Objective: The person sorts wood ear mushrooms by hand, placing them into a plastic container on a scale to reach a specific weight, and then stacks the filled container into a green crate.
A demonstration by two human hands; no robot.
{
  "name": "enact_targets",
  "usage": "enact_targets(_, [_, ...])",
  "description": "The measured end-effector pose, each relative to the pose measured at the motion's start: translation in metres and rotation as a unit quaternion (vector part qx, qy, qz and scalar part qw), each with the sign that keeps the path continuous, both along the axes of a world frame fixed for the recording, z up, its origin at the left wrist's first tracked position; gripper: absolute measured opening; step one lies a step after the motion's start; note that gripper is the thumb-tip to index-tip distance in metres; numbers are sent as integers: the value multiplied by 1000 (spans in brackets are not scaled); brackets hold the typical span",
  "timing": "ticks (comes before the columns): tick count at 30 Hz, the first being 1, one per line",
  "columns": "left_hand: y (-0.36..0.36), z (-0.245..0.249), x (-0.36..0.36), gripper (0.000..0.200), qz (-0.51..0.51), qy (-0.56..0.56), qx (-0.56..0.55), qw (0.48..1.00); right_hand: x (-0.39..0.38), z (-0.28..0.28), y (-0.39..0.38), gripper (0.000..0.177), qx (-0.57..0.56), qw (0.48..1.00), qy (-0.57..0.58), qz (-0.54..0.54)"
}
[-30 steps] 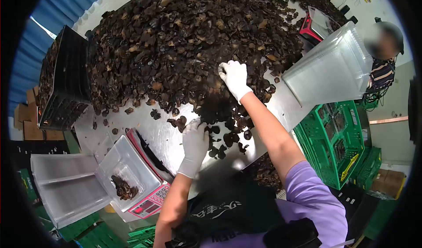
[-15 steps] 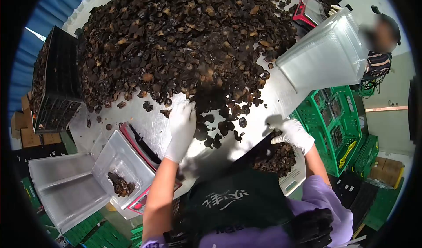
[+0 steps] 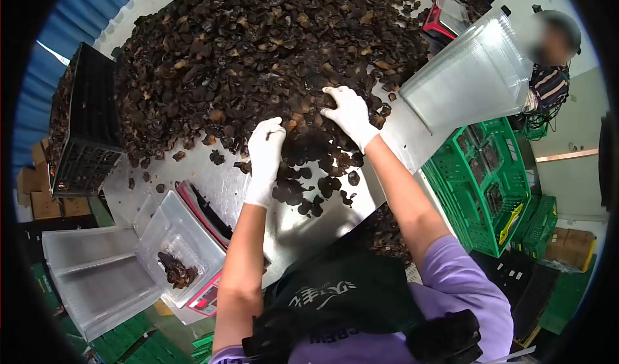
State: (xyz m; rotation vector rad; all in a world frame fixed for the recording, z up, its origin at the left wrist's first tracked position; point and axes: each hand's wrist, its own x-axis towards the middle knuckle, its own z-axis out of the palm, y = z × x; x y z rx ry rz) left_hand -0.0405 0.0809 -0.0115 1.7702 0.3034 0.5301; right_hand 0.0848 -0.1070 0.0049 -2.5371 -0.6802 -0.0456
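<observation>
Dark brown wood ear mushrooms (image 3: 245, 61) lie in a large heap on the metal table (image 3: 303, 232). My left hand (image 3: 264, 157), in a white glove, is at the heap's near edge with its fingers loosely bent and thumb slightly apart; nothing shows in it. Also gloved, my right hand (image 3: 351, 116) reaches over the heap's near right part, fingers and thumb spread, facing the left hand. Loose mushrooms (image 3: 303, 190) lie between and below the hands. More of them sit in a container at my waist, partly hidden by my right arm.
On the left, a clear plastic box (image 3: 184, 235) holding a few mushrooms stands on a red scale (image 3: 207, 297). A black crate (image 3: 90, 119) stands beyond it. Stacked clear boxes (image 3: 467, 74), a green crate (image 3: 477, 183) and another person (image 3: 551, 87) are on the right.
My right hand has left the container at my waist and moved up and left to the heap. My left hand has shifted slightly farther forward.
</observation>
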Motion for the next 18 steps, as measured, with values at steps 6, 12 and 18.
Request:
enact_targets(6, [15, 12, -19, 33, -98, -21, -594, 798, -5, -20, -7, 35, 224, 972, 20, -71])
enact_targets(12, [14, 24, 25, 39, -116, 45, -577, 807, -61, 19, -82, 36, 624, 649, 430, -65])
enact_targets(18, [-28, 18, 77, 27, -32, 164, 398, 902, -59, 25, -77, 21, 357, 845, 368, -151])
